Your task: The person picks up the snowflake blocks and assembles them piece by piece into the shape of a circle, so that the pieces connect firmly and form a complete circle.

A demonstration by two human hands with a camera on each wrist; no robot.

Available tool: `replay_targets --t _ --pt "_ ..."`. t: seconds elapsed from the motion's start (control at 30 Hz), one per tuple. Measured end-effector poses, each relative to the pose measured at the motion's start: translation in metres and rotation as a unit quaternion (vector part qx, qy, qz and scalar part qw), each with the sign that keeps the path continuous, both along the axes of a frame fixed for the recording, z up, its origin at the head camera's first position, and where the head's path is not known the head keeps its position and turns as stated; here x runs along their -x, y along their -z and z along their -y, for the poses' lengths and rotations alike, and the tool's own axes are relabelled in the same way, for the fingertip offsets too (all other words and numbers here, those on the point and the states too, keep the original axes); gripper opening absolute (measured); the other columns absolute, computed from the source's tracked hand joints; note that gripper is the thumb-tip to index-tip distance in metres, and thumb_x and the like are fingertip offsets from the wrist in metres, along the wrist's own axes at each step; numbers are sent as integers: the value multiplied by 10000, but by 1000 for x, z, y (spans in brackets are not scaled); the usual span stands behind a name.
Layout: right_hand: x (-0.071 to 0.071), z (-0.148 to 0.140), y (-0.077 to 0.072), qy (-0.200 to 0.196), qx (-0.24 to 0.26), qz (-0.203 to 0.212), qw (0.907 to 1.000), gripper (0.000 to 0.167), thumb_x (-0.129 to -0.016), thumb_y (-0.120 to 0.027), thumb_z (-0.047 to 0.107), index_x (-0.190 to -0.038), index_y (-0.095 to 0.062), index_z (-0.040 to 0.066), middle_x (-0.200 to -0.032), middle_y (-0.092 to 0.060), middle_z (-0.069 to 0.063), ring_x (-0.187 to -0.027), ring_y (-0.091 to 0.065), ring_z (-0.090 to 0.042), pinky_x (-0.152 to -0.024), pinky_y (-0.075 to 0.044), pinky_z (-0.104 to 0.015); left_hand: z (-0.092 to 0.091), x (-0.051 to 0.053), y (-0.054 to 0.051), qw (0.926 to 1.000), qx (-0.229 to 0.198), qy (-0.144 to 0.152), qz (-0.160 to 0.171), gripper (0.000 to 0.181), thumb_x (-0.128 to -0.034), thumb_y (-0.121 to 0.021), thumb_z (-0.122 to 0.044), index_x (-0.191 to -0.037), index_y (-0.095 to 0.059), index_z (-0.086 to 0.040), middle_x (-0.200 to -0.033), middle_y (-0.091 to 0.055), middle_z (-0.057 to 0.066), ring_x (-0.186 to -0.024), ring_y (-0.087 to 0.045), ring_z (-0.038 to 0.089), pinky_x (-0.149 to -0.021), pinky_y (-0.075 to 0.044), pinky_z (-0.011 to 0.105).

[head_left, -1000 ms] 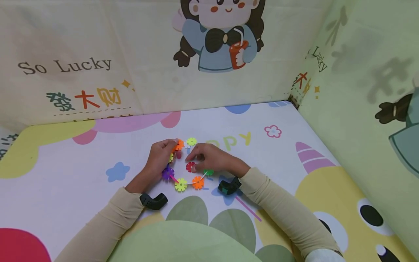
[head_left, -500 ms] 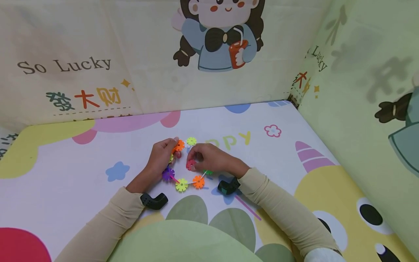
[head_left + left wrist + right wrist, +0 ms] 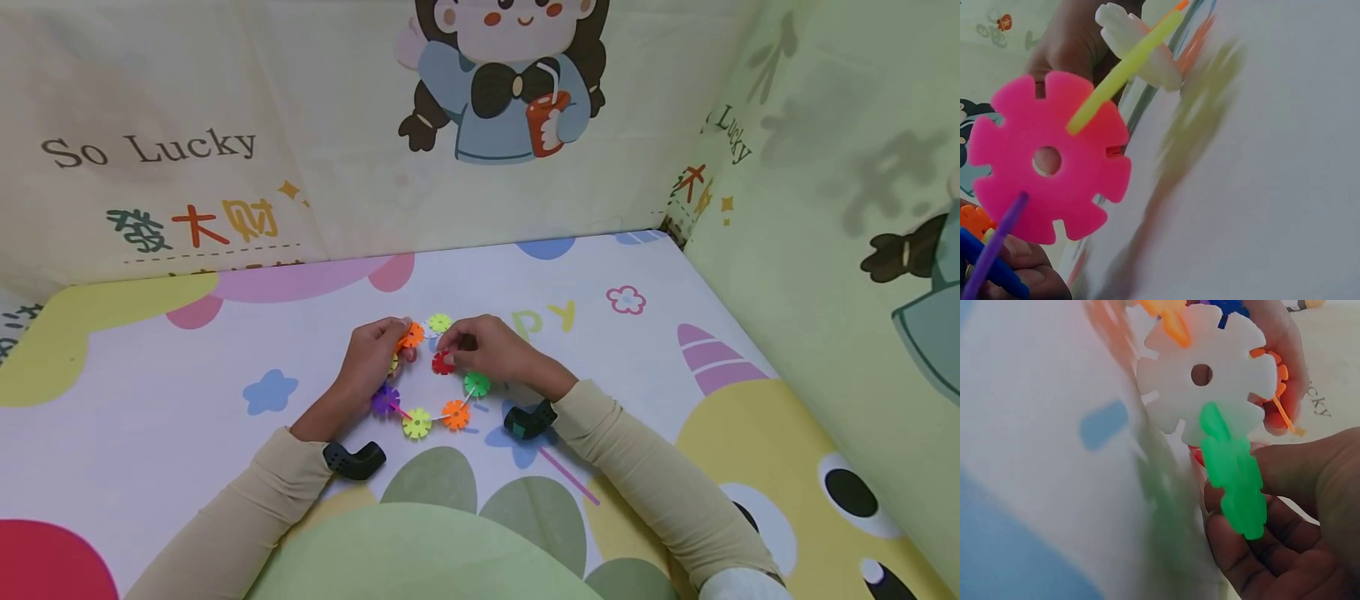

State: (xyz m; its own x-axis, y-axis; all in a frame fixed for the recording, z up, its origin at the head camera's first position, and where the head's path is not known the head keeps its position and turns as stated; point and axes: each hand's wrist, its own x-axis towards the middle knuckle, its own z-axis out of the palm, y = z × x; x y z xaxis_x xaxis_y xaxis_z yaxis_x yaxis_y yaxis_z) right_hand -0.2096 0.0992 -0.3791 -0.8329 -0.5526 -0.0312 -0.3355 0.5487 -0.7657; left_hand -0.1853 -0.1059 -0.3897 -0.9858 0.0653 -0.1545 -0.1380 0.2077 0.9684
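Observation:
A ring of slotted plastic snowflake discs lies on the table between the hands. My left hand (image 3: 367, 357) grips its left side by an orange disc (image 3: 412, 336). My right hand (image 3: 497, 348) pinches a red disc (image 3: 442, 363) between thumb and fingers, inside the ring; in the right wrist view a green disc (image 3: 1238, 494) and a white disc (image 3: 1229, 375) hide most of it. The near side shows a purple disc (image 3: 385, 401), a yellow-green disc (image 3: 417, 424) and another orange disc (image 3: 455, 415). A pink disc (image 3: 1079, 175) fills the left wrist view, joined to a yellow disc (image 3: 1125, 74).
The white printed tabletop (image 3: 187, 442) extends around the ring. An upright printed cloth (image 3: 345, 167) stands along the back, and a second cloth (image 3: 817, 208) along the right side. Black wrist cameras (image 3: 354, 462) hang below both cuffs.
My right fingers, spread beside the red disc at first, have closed on it. That hand has moved away from the body with the disc, uncovering the green one. The left hand stays nearly still.

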Motion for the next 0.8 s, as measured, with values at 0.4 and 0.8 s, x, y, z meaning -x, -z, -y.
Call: replay_targets --t 0.4,0.8 --pt "0 0 1 215 520 -88 9984 103 -882 -695 9 -971 -718 56 -928 -698 3 -844 -635 -130 -782 -520 -215 -1 2 2 9999 98 72 63 350 -1037 -452 -314 -1160 -642 -47 -720 -564 102 -421 -379 127 -415 -354 213" --pt "-1 -1 0 753 1048 -243 9913 72 -869 -737 78 -937 -719 60 -882 -697 5 -814 -663 -121 -759 -540 -239 -3 0 1 9998 154 100 56 339 -1034 -464 -282 -1219 -629 -51 -739 -583 114 -425 -388 134 -420 -361 206"
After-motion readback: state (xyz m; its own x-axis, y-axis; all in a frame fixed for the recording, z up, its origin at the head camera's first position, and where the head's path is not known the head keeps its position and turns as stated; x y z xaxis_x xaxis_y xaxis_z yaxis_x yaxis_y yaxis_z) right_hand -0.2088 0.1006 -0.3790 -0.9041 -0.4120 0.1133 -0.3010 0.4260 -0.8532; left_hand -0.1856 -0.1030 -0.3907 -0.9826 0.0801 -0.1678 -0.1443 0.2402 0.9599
